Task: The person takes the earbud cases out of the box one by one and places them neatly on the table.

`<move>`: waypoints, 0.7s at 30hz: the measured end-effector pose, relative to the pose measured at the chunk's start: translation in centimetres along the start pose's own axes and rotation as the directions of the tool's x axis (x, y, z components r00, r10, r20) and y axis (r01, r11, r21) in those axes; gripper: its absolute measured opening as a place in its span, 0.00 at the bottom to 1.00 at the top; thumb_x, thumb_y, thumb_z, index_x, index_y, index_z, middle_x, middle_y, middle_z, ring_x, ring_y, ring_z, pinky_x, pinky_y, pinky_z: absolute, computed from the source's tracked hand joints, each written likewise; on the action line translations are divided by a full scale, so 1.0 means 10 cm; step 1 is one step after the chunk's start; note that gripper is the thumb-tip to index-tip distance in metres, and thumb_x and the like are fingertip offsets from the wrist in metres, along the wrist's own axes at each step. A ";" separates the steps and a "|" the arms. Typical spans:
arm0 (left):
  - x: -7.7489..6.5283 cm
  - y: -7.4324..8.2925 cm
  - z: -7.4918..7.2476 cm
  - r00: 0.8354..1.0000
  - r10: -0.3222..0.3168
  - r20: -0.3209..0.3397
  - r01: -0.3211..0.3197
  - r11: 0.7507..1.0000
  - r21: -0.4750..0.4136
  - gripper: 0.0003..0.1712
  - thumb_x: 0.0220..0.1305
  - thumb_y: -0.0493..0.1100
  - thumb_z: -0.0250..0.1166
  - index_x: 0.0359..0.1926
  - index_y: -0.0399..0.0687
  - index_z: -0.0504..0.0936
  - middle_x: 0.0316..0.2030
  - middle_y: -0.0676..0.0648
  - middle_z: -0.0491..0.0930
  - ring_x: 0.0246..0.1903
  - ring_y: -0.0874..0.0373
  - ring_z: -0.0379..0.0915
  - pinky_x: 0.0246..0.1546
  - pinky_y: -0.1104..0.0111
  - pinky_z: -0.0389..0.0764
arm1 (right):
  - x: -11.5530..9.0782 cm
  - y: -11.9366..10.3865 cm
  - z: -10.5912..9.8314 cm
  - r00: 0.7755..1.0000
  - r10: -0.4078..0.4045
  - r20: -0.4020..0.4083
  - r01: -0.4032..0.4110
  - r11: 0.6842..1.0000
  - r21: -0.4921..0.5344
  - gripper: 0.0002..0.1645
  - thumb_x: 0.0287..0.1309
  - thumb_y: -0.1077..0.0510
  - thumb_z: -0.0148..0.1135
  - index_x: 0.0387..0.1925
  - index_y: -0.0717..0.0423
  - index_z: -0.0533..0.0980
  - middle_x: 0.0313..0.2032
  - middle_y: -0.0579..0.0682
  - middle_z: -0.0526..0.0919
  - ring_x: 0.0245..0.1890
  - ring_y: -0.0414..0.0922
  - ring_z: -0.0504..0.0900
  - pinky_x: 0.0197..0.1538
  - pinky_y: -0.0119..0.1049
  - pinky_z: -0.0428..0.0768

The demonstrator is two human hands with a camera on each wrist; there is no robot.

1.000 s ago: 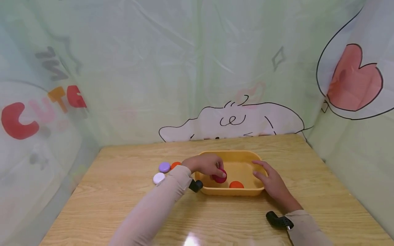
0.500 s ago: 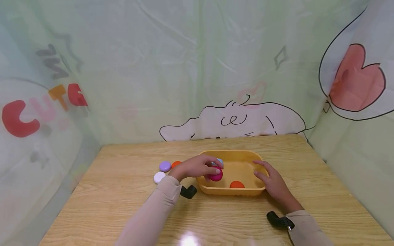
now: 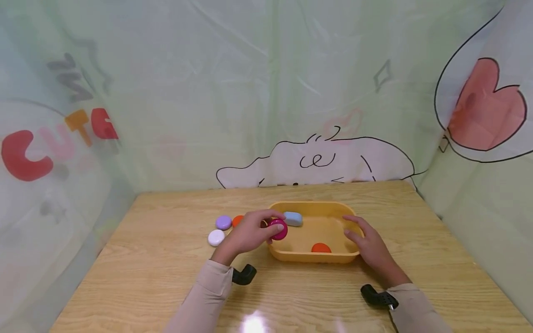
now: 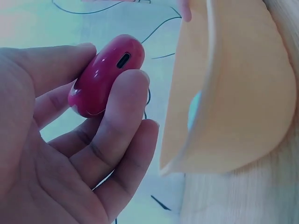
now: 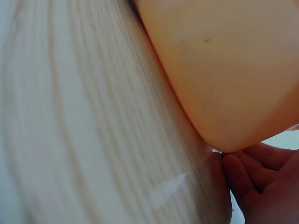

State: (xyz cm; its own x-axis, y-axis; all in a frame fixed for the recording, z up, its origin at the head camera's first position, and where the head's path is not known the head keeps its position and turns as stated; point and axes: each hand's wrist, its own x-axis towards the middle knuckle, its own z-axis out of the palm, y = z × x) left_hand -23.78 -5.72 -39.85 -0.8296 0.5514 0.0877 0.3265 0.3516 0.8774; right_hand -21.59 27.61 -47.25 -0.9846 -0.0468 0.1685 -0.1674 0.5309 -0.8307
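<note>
My left hand (image 3: pixel 250 231) pinches a glossy magenta rounded case (image 3: pixel 278 229) at the left end of a yellow tray (image 3: pixel 316 257). In the left wrist view, a small oval charging port shows on the magenta case's edge, and thumb and fingers hold it from both sides. My right hand (image 3: pixel 372 247) holds the tray's right end, thumb and a finger over the rim. The right wrist view has its curled fingers (image 5: pixel 240 177) at the tray's outer corner. Inside the tray lie a light blue rounded piece (image 3: pixel 294 219) and an orange round piece (image 3: pixel 321 248).
On the wooden table (image 3: pixel 166 259) left of the tray lie a lilac disc (image 3: pixel 223 222), a white disc (image 3: pixel 216 237) and an orange disc (image 3: pixel 238 220), the last partly behind my left hand. A printed curtain (image 3: pixel 187 101) stands along the back and sides.
My left hand has moved left with the magenta case, from over the tray's inside to its left end. The light blue piece has come into view. My right hand stays in place.
</note>
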 end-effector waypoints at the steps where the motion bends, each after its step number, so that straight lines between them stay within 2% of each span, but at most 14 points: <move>1: -0.03 -0.01 0.00 1.000 -0.004 -0.016 0.004 1.000 0.004 0.15 0.71 0.47 0.64 0.55 0.50 0.83 0.41 0.51 0.82 0.34 0.52 0.81 0.36 0.58 0.85 | 0.00 0.00 0.00 1.000 -0.001 -0.002 0.001 1.000 -0.001 0.26 0.74 0.58 0.53 0.69 0.61 0.65 0.71 0.69 0.58 0.72 0.69 0.52 0.67 0.70 0.52; 7: -0.24 -0.07 -0.08 0.992 -0.020 -0.125 0.024 0.999 0.026 0.17 0.71 0.50 0.63 0.58 0.55 0.82 0.40 0.54 0.83 0.31 0.54 0.81 0.34 0.59 0.82 | 0.00 -0.03 0.00 1.000 0.018 0.011 -0.018 1.000 0.004 0.27 0.74 0.57 0.53 0.69 0.60 0.64 0.72 0.68 0.57 0.72 0.68 0.51 0.67 0.69 0.52; 13: -0.45 -0.20 -0.21 0.970 -0.031 -0.243 0.041 0.998 0.039 0.18 0.71 0.47 0.63 0.59 0.54 0.81 0.39 0.51 0.83 0.31 0.55 0.81 0.34 0.62 0.82 | 0.01 -0.03 -0.01 1.000 0.016 0.015 -0.016 1.000 -0.002 0.27 0.75 0.58 0.52 0.70 0.61 0.64 0.72 0.69 0.56 0.72 0.68 0.51 0.67 0.69 0.52; 18: -0.56 -0.28 -0.29 0.957 -0.056 -0.284 0.051 0.998 -0.025 0.19 0.71 0.46 0.65 0.60 0.52 0.80 0.44 0.46 0.81 0.37 0.51 0.82 0.38 0.60 0.84 | 0.02 0.01 -0.02 1.000 -0.004 0.015 0.003 1.000 0.011 0.27 0.75 0.58 0.52 0.69 0.62 0.64 0.72 0.69 0.57 0.72 0.68 0.51 0.67 0.69 0.52; 21: -0.63 -0.34 -0.32 0.950 -0.080 -0.301 0.065 0.996 -0.060 0.20 0.69 0.45 0.66 0.61 0.54 0.80 0.48 0.46 0.80 0.40 0.52 0.81 0.40 0.58 0.84 | 0.03 0.03 -0.01 1.000 -0.017 0.017 0.017 1.000 0.021 0.27 0.74 0.57 0.53 0.69 0.62 0.64 0.71 0.69 0.58 0.72 0.69 0.51 0.67 0.70 0.52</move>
State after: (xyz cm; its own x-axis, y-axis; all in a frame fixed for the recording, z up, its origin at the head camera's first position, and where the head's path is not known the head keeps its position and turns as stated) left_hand -21.09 -12.83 -41.91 -0.9510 0.2675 0.1550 0.2440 0.3412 0.9078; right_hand -21.93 27.82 -47.35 -0.9822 -0.0705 0.1739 -0.1852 0.5118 -0.8389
